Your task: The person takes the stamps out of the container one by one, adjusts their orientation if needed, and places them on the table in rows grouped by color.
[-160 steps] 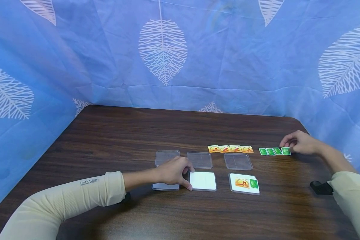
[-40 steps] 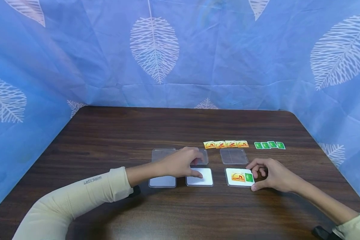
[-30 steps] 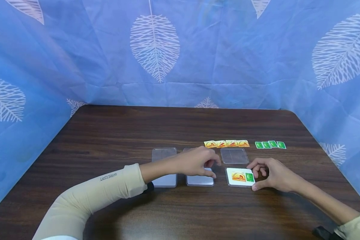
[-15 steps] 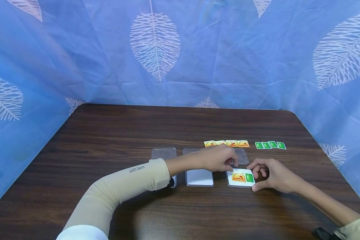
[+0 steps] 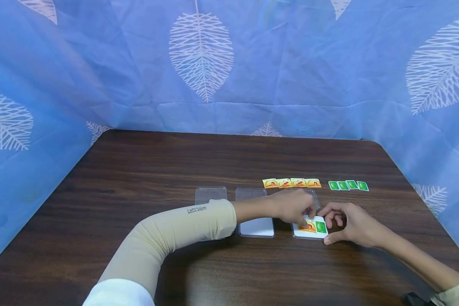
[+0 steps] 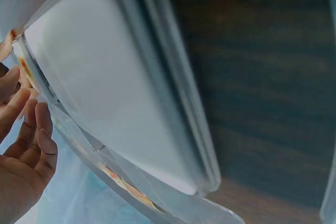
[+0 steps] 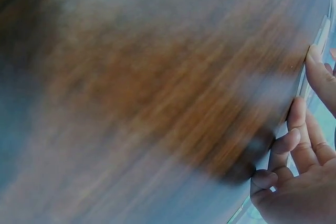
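In the head view, a clear plastic case (image 5: 301, 237) at the right of the front row holds a white card (image 5: 299, 233) bearing an orange picture piece (image 5: 310, 227) and a green piece (image 5: 321, 227). My right hand (image 5: 353, 223) holds this case by its right side, thumb at the near corner and index finger at the far corner. My left hand (image 5: 296, 205) reaches across from the left, fingertips right over the orange piece, partly covering it. In the left wrist view, the left hand's fingers (image 6: 44, 140) are loosely bent.
Behind lie a row of orange picture pieces (image 5: 291, 182) and a row of green pieces (image 5: 348, 185). A middle case with a white card (image 5: 256, 228) sits beneath the left forearm. Clear lids (image 5: 211, 194) stand behind the front row; another case is mostly hidden by the sleeve.
My left hand has moved right, from the middle case to over the right one. My right hand has come from the green pieces to the right case, whose card now sits straighter.
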{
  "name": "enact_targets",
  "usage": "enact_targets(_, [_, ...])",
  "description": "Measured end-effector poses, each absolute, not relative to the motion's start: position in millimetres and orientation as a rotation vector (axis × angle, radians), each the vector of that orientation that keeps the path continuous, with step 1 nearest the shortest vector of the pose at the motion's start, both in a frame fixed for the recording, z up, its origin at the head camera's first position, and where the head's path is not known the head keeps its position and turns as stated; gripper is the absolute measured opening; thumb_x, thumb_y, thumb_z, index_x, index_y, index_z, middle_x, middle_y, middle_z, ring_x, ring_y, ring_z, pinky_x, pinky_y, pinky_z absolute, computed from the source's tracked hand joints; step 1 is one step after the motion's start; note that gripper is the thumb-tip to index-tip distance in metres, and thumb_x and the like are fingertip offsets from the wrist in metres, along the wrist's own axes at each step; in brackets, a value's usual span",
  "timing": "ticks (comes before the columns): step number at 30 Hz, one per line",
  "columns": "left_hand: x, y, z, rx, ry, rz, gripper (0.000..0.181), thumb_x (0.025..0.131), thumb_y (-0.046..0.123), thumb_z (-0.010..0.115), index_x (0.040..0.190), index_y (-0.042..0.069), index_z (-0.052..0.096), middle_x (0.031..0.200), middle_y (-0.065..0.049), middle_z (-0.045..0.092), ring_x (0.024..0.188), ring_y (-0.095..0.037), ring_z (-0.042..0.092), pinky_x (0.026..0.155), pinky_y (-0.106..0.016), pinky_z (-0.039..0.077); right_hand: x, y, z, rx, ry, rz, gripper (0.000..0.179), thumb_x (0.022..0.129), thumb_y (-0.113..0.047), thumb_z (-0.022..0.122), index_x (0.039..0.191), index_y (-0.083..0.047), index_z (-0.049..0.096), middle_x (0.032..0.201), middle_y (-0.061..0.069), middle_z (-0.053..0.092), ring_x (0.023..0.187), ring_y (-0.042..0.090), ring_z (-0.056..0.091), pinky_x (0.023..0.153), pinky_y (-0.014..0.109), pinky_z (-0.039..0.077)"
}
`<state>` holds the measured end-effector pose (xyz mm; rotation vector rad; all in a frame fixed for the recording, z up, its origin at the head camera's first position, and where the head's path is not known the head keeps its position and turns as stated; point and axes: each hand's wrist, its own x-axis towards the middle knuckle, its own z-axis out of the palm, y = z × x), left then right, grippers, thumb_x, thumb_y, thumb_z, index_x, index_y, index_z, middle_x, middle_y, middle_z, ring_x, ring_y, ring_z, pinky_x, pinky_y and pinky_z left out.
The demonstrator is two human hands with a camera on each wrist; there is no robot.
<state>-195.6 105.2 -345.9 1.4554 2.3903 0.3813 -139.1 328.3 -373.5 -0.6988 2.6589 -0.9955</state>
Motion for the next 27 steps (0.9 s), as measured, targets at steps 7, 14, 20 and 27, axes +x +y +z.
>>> enact_targets(7, [-190, 107, -340, 1.440, 2.414, 0.257, 0.018, 0.091, 0.020, 0.082, 0.106, 0.014, 0.073, 0.097, 0.010, 0.064, 0.080, -0.001, 0.054, 0.068, -0.015, 0.044, -139, 328, -371, -0.682, 2.670, -0.986, 0.052, 0.071, -0.021, 0.096, 0.110, -0.001, 0.068, 0.083, -0.004, 0.058, 0.069, 0.011, 0.041, 0.062, 0.029, 0.035])
enact_targets(14, [-190, 116, -331, 1.430, 2.389, 0.226, 0.017, 0.093, 0.019, 0.081, 0.104, 0.012, 0.071, 0.094, 0.008, 0.065, 0.073, -0.002, 0.051, 0.066, -0.015, 0.044, -139, 330, -375, -0.791, 2.641, -1.066, 0.046, 0.072, -0.015, 0.095, 0.107, -0.004, 0.067, 0.079, -0.005, 0.057, 0.063, 0.015, 0.042, 0.058, 0.029, 0.035])
enact_targets(20, [-189, 127, -338, 1.367, 2.394, 0.195, 0.019, 0.090, 0.022, 0.084, 0.099, 0.016, 0.068, 0.085, 0.010, 0.063, 0.067, -0.002, 0.050, 0.059, -0.016, 0.043, -140, 331, -379, -0.821, 2.615, -1.087, 0.044, 0.074, -0.014, 0.094, 0.109, -0.006, 0.068, 0.080, -0.004, 0.058, 0.064, 0.016, 0.043, 0.059, 0.030, 0.035])
enact_targets(27, [-188, 131, -337, 1.336, 2.398, 0.161, 0.023, 0.090, 0.016, 0.083, 0.104, 0.016, 0.066, 0.091, 0.010, 0.062, 0.068, -0.004, 0.053, 0.057, -0.018, 0.043, -139, 332, -377, -0.755, 2.636, -1.046, 0.042, 0.075, -0.017, 0.094, 0.103, -0.006, 0.064, 0.080, -0.006, 0.055, 0.065, 0.013, 0.042, 0.061, 0.029, 0.034])
